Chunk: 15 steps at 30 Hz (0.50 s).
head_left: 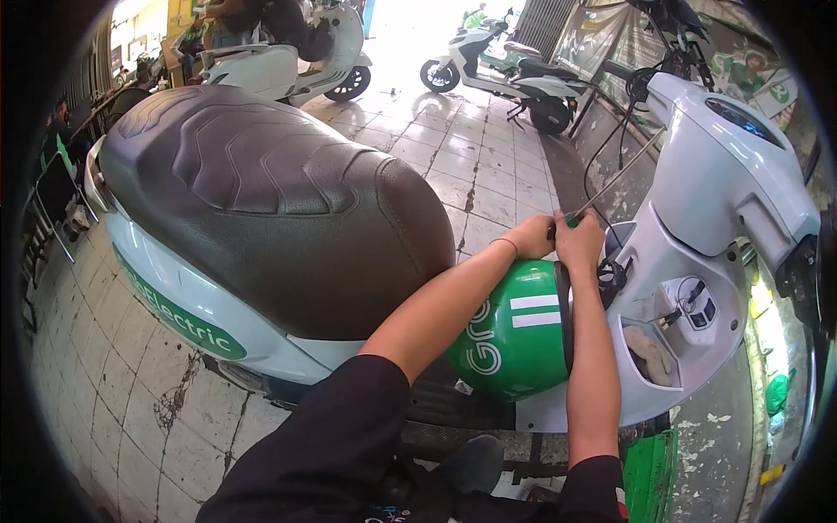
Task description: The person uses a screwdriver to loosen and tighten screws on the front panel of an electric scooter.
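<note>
Both my arms reach forward over a green helmet [526, 336] with white stripes, which rests in the footwell of a white electric scooter [689, 209]. My right hand [579, 241] is closed around the green and black handle of a screwdriver [572, 220]. Its long thin shaft slants up and right toward the scooter's front, below the handlebar. Beside it, my left hand [530, 237] is closed at the dark end of the same handle; its fingertips are partly hidden. The scooter's dark padded seat [279, 200] lies to the left of my arms.
The front panel has an open pocket holding a pale cloth [647, 353] and a socket with loose cables [689, 301]. A black cable [595, 161] hangs near the handlebar. Two more scooters [514, 78] [288, 65] stand behind on the tiled floor. A green crate [649, 475] sits lower right.
</note>
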Each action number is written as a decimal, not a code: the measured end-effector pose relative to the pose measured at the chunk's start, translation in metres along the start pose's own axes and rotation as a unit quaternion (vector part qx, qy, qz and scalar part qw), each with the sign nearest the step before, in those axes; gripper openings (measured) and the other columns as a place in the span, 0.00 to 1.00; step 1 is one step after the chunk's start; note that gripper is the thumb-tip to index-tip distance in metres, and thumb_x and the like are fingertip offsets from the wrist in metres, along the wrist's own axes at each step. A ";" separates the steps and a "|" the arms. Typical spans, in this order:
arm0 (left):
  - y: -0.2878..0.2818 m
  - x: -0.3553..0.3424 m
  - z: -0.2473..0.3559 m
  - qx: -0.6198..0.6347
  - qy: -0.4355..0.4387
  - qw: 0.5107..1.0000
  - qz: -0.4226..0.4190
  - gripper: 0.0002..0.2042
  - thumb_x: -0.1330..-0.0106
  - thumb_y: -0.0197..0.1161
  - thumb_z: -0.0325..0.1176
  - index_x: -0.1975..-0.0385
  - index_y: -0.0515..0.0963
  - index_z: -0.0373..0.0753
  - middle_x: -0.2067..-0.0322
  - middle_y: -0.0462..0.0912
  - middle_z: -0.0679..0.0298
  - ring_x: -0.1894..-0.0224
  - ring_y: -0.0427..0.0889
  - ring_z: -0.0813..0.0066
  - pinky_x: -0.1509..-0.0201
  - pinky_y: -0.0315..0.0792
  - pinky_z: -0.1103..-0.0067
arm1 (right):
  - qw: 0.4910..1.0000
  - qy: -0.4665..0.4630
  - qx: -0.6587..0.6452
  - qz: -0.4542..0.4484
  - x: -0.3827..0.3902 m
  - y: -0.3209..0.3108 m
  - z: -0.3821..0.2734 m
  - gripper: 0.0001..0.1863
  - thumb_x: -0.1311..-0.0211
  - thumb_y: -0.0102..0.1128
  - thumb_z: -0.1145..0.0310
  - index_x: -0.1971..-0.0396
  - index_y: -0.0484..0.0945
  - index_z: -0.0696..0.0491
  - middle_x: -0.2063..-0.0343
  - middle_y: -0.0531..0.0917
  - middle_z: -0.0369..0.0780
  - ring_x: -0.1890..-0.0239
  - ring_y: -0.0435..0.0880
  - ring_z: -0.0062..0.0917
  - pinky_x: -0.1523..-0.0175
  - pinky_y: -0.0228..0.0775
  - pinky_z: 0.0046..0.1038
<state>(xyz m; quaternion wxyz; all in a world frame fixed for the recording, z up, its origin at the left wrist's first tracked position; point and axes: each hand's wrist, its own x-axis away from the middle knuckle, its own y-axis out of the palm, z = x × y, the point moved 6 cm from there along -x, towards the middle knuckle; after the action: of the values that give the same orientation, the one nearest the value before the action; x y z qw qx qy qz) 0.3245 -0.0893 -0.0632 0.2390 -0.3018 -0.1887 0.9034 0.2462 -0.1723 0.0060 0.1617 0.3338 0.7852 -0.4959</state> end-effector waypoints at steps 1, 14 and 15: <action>0.002 0.000 0.000 0.020 0.011 1.000 -0.006 0.18 0.46 0.66 0.35 0.57 0.80 0.31 0.59 0.82 0.40 0.53 0.81 0.45 0.47 0.74 0.64 | 1.000 -0.003 0.000 -0.001 0.000 0.000 0.001 0.21 0.44 0.66 0.60 0.59 0.76 0.63 0.64 0.83 0.57 0.57 0.83 0.52 0.51 0.73 0.43; -0.011 0.011 0.013 -0.021 0.009 0.998 0.052 0.19 0.51 0.70 0.35 0.61 0.82 0.31 0.66 0.84 0.43 0.60 0.84 0.46 0.53 0.76 0.64 | 1.000 -0.024 -0.010 0.000 0.002 0.001 -0.003 0.21 0.44 0.62 0.61 0.60 0.76 0.65 0.63 0.83 0.58 0.57 0.82 0.53 0.49 0.73 0.45; -0.011 0.010 0.013 -0.023 0.011 0.998 0.054 0.19 0.51 0.70 0.35 0.61 0.82 0.31 0.66 0.84 0.43 0.60 0.84 0.46 0.53 0.76 0.64 | 0.999 0.009 0.044 -0.014 0.001 0.004 0.001 0.23 0.43 0.62 0.58 0.60 0.76 0.66 0.63 0.82 0.60 0.56 0.82 0.53 0.48 0.73 0.45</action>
<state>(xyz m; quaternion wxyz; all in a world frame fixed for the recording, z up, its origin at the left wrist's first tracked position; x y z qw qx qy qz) 0.3129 -0.0775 -0.0529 0.1854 -0.3268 -0.1900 0.9070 0.2478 -0.1722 0.0025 0.1329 0.3338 0.7684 -0.5295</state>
